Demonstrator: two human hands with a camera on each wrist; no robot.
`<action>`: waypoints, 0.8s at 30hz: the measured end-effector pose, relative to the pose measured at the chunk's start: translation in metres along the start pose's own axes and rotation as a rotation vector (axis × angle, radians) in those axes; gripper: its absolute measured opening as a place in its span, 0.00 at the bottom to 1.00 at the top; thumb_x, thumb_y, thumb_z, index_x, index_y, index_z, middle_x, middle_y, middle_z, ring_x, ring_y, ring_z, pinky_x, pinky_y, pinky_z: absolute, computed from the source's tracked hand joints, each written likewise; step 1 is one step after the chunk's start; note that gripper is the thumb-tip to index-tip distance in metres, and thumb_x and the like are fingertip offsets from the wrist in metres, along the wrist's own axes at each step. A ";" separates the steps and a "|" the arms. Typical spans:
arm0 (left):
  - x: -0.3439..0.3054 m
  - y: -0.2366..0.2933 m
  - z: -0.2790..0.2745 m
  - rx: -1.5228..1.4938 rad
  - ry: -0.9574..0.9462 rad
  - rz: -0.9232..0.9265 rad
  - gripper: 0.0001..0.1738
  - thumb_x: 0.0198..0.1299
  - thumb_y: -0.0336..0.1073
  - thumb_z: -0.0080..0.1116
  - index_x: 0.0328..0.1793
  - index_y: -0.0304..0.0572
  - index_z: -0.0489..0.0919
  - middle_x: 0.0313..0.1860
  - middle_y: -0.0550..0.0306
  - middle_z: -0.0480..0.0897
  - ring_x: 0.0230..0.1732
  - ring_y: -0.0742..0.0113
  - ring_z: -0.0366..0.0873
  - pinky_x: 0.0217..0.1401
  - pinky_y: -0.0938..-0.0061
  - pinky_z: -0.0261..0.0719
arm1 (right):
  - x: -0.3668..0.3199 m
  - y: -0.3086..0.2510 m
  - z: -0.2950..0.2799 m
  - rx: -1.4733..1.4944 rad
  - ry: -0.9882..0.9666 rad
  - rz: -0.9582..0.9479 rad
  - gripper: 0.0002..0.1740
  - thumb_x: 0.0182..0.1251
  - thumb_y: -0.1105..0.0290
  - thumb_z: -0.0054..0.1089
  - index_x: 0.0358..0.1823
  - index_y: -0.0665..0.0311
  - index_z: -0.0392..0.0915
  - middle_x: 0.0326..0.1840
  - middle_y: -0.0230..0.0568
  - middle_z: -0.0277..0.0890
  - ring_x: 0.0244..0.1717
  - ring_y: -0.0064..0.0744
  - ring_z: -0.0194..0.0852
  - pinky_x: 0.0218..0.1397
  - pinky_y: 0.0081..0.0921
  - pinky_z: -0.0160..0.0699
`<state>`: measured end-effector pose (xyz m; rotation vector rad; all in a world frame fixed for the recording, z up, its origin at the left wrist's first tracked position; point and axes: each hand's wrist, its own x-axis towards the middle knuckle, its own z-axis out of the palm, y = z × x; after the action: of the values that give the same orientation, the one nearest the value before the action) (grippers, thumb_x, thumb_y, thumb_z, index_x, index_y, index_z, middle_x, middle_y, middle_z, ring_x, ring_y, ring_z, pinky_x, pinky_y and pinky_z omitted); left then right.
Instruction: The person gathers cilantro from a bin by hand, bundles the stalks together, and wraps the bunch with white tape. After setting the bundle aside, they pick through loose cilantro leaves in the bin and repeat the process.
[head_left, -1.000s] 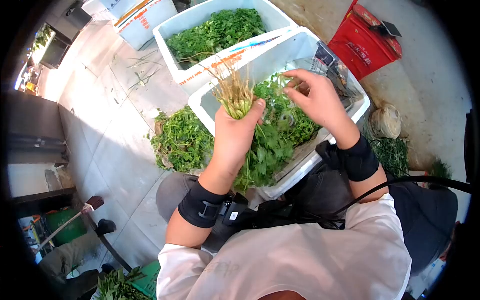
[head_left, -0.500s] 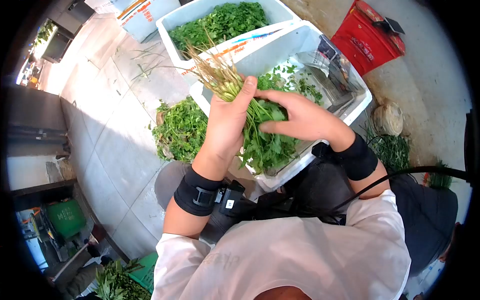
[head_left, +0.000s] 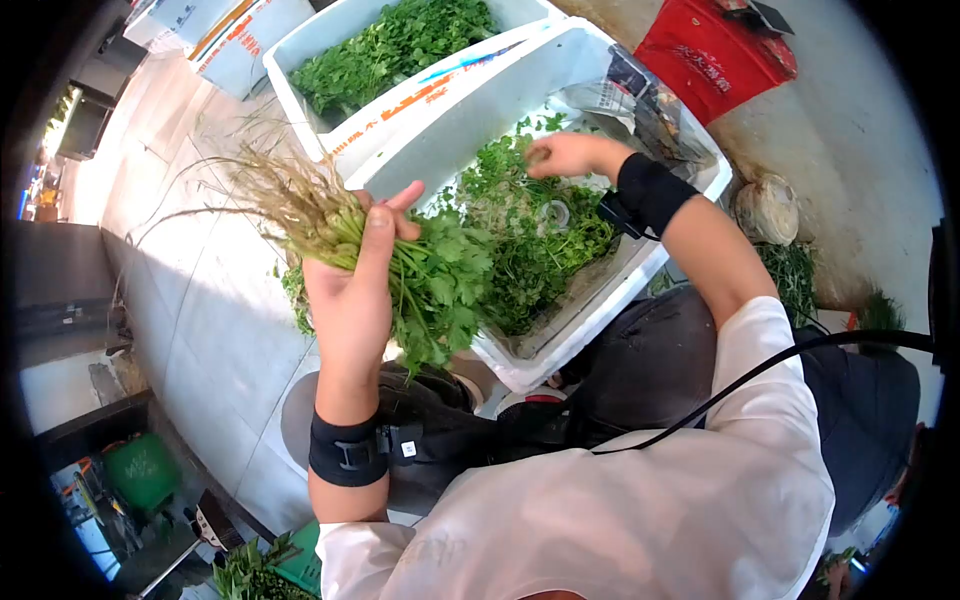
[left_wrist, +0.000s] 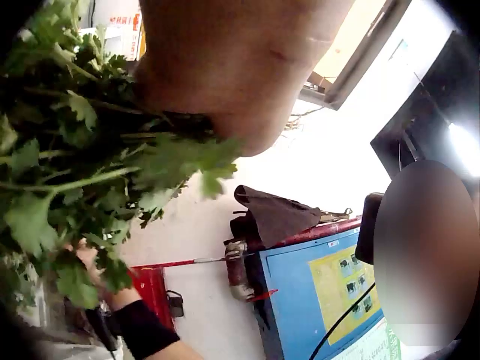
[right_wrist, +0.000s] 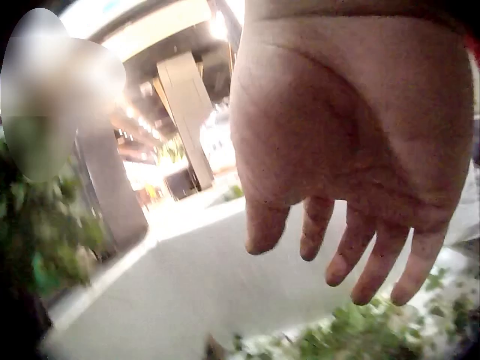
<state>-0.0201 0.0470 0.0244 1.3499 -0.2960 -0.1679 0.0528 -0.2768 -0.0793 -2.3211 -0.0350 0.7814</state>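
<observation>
One bunch (head_left: 445,275) in the left hand (head_left: 350,285), clamped between thumb and fingers. Grips around the stems (head_left: 343,238), just above the leaves, with the roots (head_left: 275,190) fanning out to the left of the fingers over the floor (head_left: 200,260). Spreads leafy on the other side, to the right of the same fingers, partly over the near box (head_left: 500,115). In the left wrist view, hangs close beside the hand, leaves filling the left side.

Hovers empty with the right hand (head_left: 575,157), well apart from the bunch. Seen from the right wrist, spreads its fingers loosely, slightly apart and clamped on nothing, above loose greens (head_left: 525,245) in the near box. Below those fingers in the head view, among the greens, a clear ring (head_left: 553,215), too blurred to name. Beyond them, against the box wall, newspaper (head_left: 645,95); farther off, outside the box, a red bag (head_left: 710,60).

Beyond the left fingers, a far box (head_left: 345,30) with more greens (head_left: 400,50). Just behind the left hand, low on the floor, a pile (head_left: 295,300), mostly hidden. Around each forearm, near the wrist, a black band (head_left: 655,195).
</observation>
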 end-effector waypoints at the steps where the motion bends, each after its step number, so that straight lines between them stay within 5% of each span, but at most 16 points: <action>1: 0.001 0.001 -0.003 0.006 0.007 -0.005 0.10 0.76 0.35 0.53 0.54 0.35 0.73 0.36 0.56 0.78 0.54 0.58 0.83 0.67 0.59 0.74 | 0.027 0.037 0.012 -0.195 -0.017 0.049 0.35 0.67 0.50 0.64 0.72 0.58 0.72 0.64 0.49 0.78 0.56 0.43 0.80 0.58 0.41 0.79; 3: -0.001 0.008 -0.007 0.170 0.092 0.023 0.10 0.75 0.34 0.54 0.54 0.34 0.73 0.35 0.56 0.79 0.49 0.60 0.84 0.68 0.58 0.74 | 0.051 0.078 0.031 -0.456 -0.215 0.138 0.30 0.67 0.55 0.64 0.69 0.57 0.76 0.65 0.46 0.78 0.55 0.48 0.81 0.54 0.46 0.81; 5: -0.004 0.013 -0.013 0.218 0.162 -0.011 0.10 0.74 0.33 0.56 0.53 0.35 0.73 0.33 0.58 0.78 0.41 0.65 0.81 0.60 0.64 0.77 | 0.072 0.122 0.058 -0.487 -0.401 0.329 0.29 0.66 0.62 0.65 0.69 0.56 0.76 0.70 0.43 0.74 0.59 0.51 0.80 0.52 0.50 0.82; 7: -0.003 0.013 -0.022 0.191 0.298 0.027 0.09 0.71 0.31 0.60 0.52 0.36 0.74 0.34 0.59 0.78 0.35 0.70 0.78 0.39 0.74 0.76 | 0.069 0.127 0.078 -0.552 -0.447 0.399 0.32 0.64 0.70 0.65 0.72 0.54 0.73 0.74 0.44 0.70 0.64 0.52 0.75 0.55 0.52 0.80; 9: -0.001 0.013 -0.026 0.192 0.352 -0.002 0.10 0.71 0.31 0.60 0.52 0.37 0.73 0.34 0.60 0.76 0.33 0.71 0.75 0.39 0.74 0.75 | 0.074 0.141 0.095 -0.623 -0.512 0.461 0.37 0.62 0.77 0.64 0.75 0.52 0.70 0.78 0.44 0.65 0.70 0.52 0.71 0.58 0.54 0.78; 11: 0.000 0.009 -0.036 0.198 0.371 -0.005 0.10 0.72 0.32 0.60 0.52 0.37 0.73 0.36 0.59 0.76 0.33 0.71 0.74 0.38 0.74 0.75 | 0.077 0.147 0.110 -0.578 -0.463 0.538 0.38 0.62 0.81 0.63 0.75 0.52 0.70 0.81 0.44 0.59 0.74 0.54 0.66 0.57 0.58 0.78; 16: 0.001 0.007 -0.040 0.199 0.390 0.008 0.10 0.71 0.31 0.59 0.52 0.36 0.72 0.37 0.59 0.75 0.33 0.69 0.74 0.38 0.72 0.75 | 0.084 0.192 0.135 -0.614 -0.268 0.362 0.28 0.62 0.75 0.71 0.65 0.61 0.78 0.61 0.48 0.80 0.57 0.48 0.80 0.61 0.43 0.82; 24: 0.005 0.007 -0.028 0.225 0.370 -0.004 0.09 0.71 0.34 0.61 0.48 0.35 0.75 0.35 0.59 0.76 0.33 0.70 0.75 0.39 0.74 0.75 | 0.069 0.144 0.040 -0.581 -0.009 0.229 0.27 0.62 0.66 0.71 0.63 0.60 0.79 0.56 0.53 0.82 0.55 0.48 0.82 0.61 0.44 0.80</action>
<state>-0.0076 0.0730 0.0270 1.5730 0.0008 0.1159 0.0613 -0.3484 -0.2273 -2.9067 0.0012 0.9962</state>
